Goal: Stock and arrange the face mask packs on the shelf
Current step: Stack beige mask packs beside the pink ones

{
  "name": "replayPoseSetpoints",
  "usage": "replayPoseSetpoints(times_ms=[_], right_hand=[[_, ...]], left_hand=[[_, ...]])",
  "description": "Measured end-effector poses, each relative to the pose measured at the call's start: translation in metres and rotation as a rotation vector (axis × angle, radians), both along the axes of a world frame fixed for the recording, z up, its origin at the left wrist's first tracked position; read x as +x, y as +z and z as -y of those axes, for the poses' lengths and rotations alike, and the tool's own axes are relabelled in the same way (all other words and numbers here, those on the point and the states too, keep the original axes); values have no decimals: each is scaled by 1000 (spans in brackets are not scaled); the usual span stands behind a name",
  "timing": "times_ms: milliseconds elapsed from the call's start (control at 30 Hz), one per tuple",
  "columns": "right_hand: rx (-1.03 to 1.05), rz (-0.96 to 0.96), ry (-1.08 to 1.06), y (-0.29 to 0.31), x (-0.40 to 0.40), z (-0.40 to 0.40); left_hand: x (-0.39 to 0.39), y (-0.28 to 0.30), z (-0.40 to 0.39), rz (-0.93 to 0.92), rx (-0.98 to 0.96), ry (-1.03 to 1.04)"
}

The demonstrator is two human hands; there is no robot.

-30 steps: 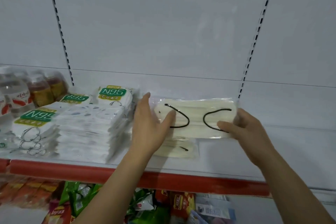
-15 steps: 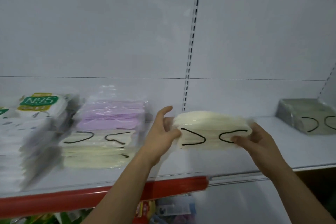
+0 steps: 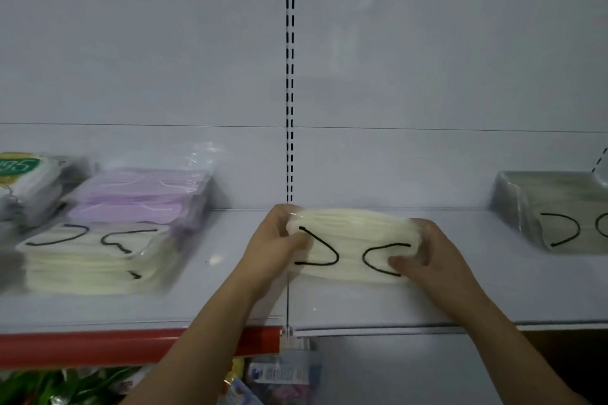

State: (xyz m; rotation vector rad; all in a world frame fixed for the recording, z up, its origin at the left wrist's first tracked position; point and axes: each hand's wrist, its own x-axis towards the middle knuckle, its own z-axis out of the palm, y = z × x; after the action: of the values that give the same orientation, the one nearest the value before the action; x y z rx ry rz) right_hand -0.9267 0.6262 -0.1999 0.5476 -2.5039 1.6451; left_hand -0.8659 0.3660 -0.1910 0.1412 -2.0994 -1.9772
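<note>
White metal shelf [image 3: 427,302]: the front edge runs across at 6 o'clock, with a red price strip [image 3: 98,347] on its left section and a plain white lip on the right. A slotted black-and-white upright [image 3: 290,76] rises at 12 o'clock, and the seam between the two shelf sections lies directly below it.

Open surface lies from the seam toward 3 o'clock, up to the grey-tinted clear pack of masks with black ear loops [image 3: 559,210] at the right margin. At 9 o'clock stands a stack of cream mask packs with black ear loops [image 3: 88,260]; a stack of lilac mask packs in clear film [image 3: 138,197] sits just behind it. White N95 packs with green labels [image 3: 23,177] lie at the far left, blurred.

The cream face mask pack in clear film with black ear loops [image 3: 352,246] sits at centre, just right of the seam; contact with the shelf cannot be confirmed.

Left hand [image 3: 276,246]: grip clamped on the pack's left end, thumb on top. Right hand [image 3: 431,256]: grip clamped on the right end, fingers curled over the top. Both forearms enter from 6 o'clock, crossing the shelf edge.
</note>
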Motion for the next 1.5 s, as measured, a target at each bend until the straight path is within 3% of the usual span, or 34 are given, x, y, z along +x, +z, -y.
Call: replayPoseSetpoints(times_ms=[100,233,300,567,900,1000,1200,1400,1500], right_hand=[[-24,-60,-40,7,-9,-11],[116,5,-40,-4,-15,-26],[83,17,-73,-6,-17,-30],[9,24,-239,6,-34,-68],[-70,-44,-363,20,-108,-128],[95,-111,-330,24,-145,-146],[658,-380,-226,21,-196,-168],[600,-736,-110,3,-216,-173],[521,-820,-90,1,-221,-182]], left_hand=[[-7,4,-10,-5,-38,7],[-19,-11,-15,122,-223,-86],[-25,-9,-22,138,-247,-85],[-63,-3,-60,52,-325,-190],[-138,-2,-150,-1,-364,24],[-164,-2,-170,24,-341,93],[-204,-9,-197,77,-334,191],[-218,-11,-202,99,-281,271],[-222,-14,-203,114,-273,294]])
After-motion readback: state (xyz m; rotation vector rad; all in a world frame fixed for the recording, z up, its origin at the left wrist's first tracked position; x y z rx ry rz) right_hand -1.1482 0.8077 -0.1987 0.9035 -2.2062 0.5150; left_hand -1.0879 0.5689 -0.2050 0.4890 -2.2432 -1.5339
